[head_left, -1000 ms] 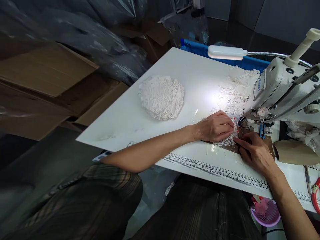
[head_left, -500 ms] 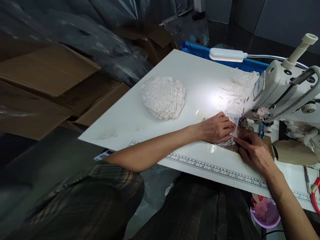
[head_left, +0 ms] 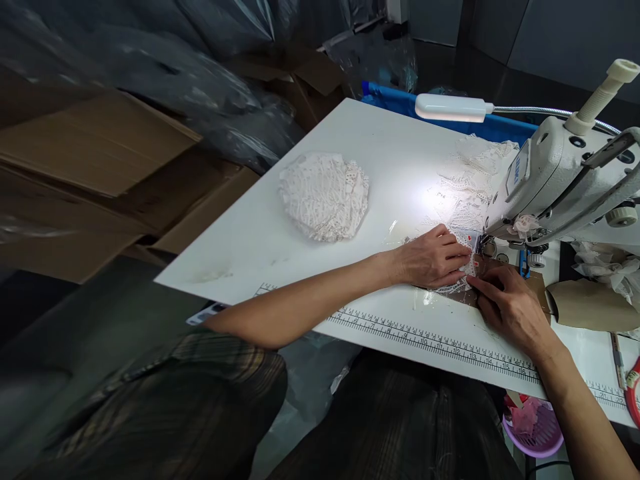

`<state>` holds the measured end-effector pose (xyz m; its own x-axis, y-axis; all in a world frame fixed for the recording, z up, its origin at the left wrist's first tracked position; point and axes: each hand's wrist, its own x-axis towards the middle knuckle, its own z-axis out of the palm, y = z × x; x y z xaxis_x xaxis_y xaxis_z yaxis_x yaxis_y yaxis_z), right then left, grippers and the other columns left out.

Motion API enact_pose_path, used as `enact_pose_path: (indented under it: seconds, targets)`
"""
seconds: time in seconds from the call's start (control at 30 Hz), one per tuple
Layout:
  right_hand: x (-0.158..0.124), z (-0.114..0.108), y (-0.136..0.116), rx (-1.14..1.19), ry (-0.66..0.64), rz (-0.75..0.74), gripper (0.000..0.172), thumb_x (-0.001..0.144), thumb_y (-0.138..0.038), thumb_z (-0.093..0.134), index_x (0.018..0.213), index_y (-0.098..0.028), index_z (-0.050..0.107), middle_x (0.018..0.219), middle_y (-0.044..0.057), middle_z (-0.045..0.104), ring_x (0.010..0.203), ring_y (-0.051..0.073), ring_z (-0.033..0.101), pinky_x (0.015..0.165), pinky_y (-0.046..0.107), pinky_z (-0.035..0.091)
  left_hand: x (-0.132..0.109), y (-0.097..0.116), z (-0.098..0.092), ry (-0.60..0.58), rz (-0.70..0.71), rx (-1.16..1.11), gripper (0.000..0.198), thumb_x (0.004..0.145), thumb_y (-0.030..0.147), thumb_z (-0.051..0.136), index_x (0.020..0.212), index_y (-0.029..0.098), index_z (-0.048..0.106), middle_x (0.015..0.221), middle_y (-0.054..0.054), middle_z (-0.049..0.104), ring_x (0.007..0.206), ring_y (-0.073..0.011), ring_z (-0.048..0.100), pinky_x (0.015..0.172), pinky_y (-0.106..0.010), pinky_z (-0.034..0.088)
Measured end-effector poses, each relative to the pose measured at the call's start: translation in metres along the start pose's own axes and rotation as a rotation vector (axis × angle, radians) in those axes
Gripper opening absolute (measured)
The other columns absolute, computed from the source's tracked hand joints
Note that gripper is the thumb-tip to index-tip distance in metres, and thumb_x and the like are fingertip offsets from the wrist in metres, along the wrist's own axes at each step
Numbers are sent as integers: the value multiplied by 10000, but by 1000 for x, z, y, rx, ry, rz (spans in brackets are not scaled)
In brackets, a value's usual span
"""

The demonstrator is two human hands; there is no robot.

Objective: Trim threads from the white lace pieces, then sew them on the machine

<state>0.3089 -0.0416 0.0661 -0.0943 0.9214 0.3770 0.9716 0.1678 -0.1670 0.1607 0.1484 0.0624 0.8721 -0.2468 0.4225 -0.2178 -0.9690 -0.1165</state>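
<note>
A small piece of white lace (head_left: 459,287) lies at the sewing machine's needle area, on a brown plate. My left hand (head_left: 436,257) rests over this lace, palm down, its fingers reaching toward the presser foot (head_left: 483,243) and pressing the fabric. At the lace's right edge is my right hand (head_left: 513,303), with bent fingers closed at the cloth and the index fingertip on it. Part of the lace is hidden under my left hand. The white sewing machine (head_left: 537,177) stands just beyond both hands.
A bundle of white lace (head_left: 325,197) sits on the white table (head_left: 240,250). More lace pieces (head_left: 470,180) lie behind the needle under a lamp (head_left: 453,108). Tweezers (head_left: 617,360) and red-handled scissors (head_left: 634,393) are at the right. Below hangs a purple basket (head_left: 543,437); cardboard boxes (head_left: 95,140) stand left.
Both hands keep nearly the same place on the lace. The whole view has shifted very slightly; nothing has been taken up or let go.
</note>
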Motion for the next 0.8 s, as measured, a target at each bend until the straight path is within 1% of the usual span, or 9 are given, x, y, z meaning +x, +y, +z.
enact_pose_path:
  seconds: [0.13,0.37,0.5,0.63,0.73,0.8]
  targets:
    - [0,0,0,-3,-2,4,335,903,-165,498,1148,-216,720,953,107,625,889,223,573,746,365,527,-1,0,1,20,11,7,306,1006,316,417,1030,168,683,1147,-70,721,838,-187,600,760,-353,367]
    - [-1,1,1,-7,-2,0,342,908,-169,490,1160,-221,716,960,108,623,889,222,574,746,367,530,-1,1,1,-20,-14,-2,314,1009,331,412,1073,183,682,1177,-57,716,851,-190,600,775,-361,379]
    - [-1,2,1,0,5,-1,328,922,-178,485,1155,-193,716,958,120,615,888,226,568,743,373,538,0,1,0,-53,-39,-32,304,1002,330,428,1092,203,689,1187,-62,712,868,-193,604,789,-370,390]
    - [-1,3,0,2,10,14,327,923,-172,485,1155,-197,713,959,116,607,891,221,561,763,376,539,1,1,-2,-79,-55,-50,303,997,329,434,1103,207,690,1201,-73,703,872,-192,600,806,-377,400]
    - [-2,3,-1,-14,-3,9,333,922,-171,478,1165,-198,705,955,114,603,875,220,556,753,376,531,1,4,-4,-83,-70,-53,320,1005,335,419,1111,194,686,1203,-76,701,879,-192,598,813,-375,393]
    - [-2,2,-1,-33,-11,-2,340,922,-174,479,1185,-193,693,955,114,601,864,220,550,743,375,525,1,10,-5,-69,-115,-51,343,1016,349,400,1109,181,685,1195,-76,704,881,-194,600,814,-377,382]
